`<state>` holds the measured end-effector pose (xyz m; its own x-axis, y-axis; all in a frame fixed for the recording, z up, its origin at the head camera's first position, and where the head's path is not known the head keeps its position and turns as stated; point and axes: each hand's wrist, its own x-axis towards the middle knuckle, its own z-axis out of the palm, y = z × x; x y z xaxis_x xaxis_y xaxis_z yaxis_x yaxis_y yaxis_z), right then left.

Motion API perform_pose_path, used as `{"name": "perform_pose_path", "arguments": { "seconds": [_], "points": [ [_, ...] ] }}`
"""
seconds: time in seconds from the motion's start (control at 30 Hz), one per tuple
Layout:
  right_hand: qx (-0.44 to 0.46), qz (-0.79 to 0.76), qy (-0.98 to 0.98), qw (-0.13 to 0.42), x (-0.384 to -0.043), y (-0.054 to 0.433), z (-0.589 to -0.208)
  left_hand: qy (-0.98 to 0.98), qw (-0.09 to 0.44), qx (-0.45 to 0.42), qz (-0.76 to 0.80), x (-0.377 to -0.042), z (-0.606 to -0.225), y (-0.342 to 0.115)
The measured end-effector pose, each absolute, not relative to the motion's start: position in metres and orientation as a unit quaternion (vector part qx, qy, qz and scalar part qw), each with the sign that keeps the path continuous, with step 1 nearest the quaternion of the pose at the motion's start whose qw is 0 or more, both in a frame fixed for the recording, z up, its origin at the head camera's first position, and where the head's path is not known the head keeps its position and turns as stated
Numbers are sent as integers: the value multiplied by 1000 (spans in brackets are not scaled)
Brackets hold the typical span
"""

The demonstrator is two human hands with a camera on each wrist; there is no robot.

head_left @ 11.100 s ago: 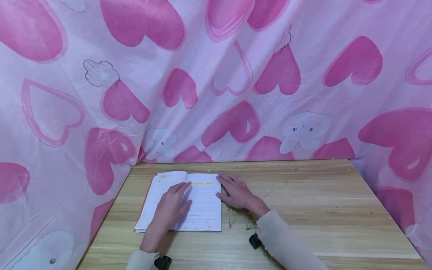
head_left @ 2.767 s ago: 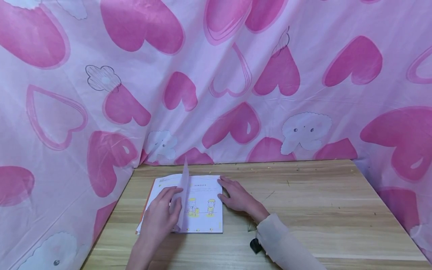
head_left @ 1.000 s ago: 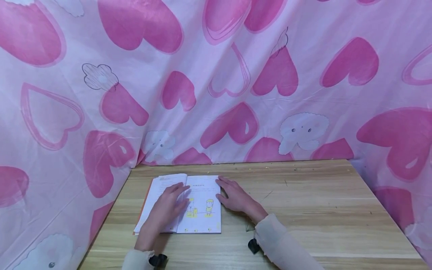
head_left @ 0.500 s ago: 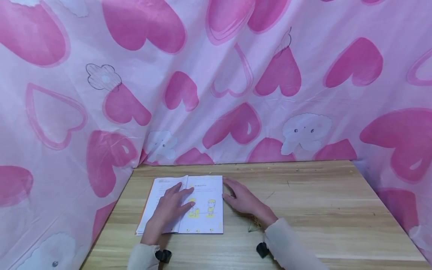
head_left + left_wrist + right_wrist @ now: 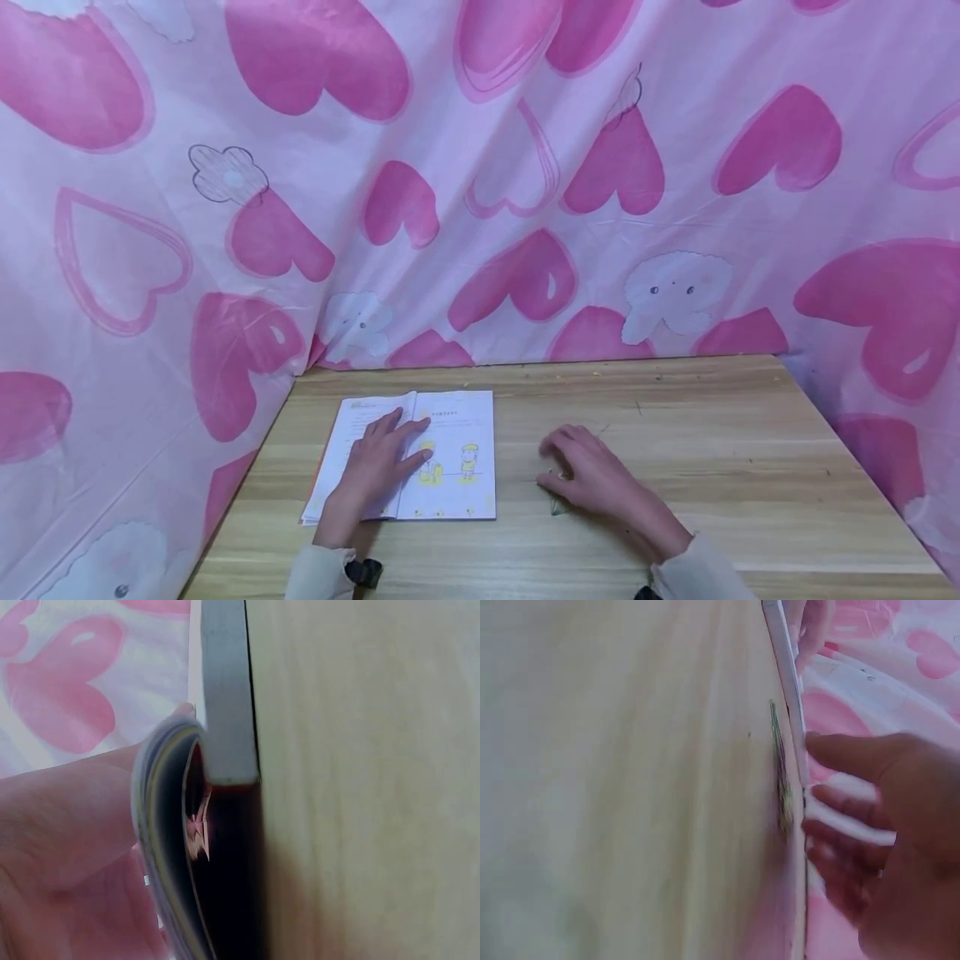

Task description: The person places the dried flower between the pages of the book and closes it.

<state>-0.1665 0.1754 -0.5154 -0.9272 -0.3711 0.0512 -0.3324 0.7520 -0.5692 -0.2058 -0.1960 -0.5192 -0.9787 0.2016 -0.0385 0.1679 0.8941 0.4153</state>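
An open book (image 5: 459,454) lies flat on the table, its right page printed with text and yellow-tinted cartoon figures. My left hand (image 5: 375,462) rests across its inner fold with fingers spread. In the left wrist view the curved edges of the book's pages (image 5: 161,817) stand beside that hand. My right hand (image 5: 600,479) is over the table to the right of the book, fingers loosely bent and thumb apart. Just under its fingers is a small plant sprig (image 5: 556,505) with thin stems, partly covered. The right wrist view shows the sprig (image 5: 781,772) on the tabletop, apart from the fingertips.
The wooden table (image 5: 712,467) stretches to the right, with tiny crumbs and thin dark bits along its back and right parts. A pink heart-patterned cloth (image 5: 510,167) hangs behind it and at both sides. Black wrist cameras (image 5: 363,572) sit at the sleeves.
A leaf of the book was turned to the left. My right hand left the book's right edge and moved right and nearer, over the sprig. Eleven seconds ago two sprigs showed there.
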Motion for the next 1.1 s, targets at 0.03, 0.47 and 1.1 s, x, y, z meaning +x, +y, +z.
{"name": "perform_pose_path", "arguments": {
  "seconds": [0.03, 0.47, 1.1],
  "points": [
    [-176, -279, 944, 24, -163, 179, -514, 972, 42, 95, 211, -205, -519, -196],
    [-204, -249, 946, 20, -166, 187, -515, 972, 41, 94, 213, -203, -515, -195],
    [-219, -236, 947, -10, -173, 186, -521, 972, 45, 90, 210, -203, -520, -196]
  ]
}}
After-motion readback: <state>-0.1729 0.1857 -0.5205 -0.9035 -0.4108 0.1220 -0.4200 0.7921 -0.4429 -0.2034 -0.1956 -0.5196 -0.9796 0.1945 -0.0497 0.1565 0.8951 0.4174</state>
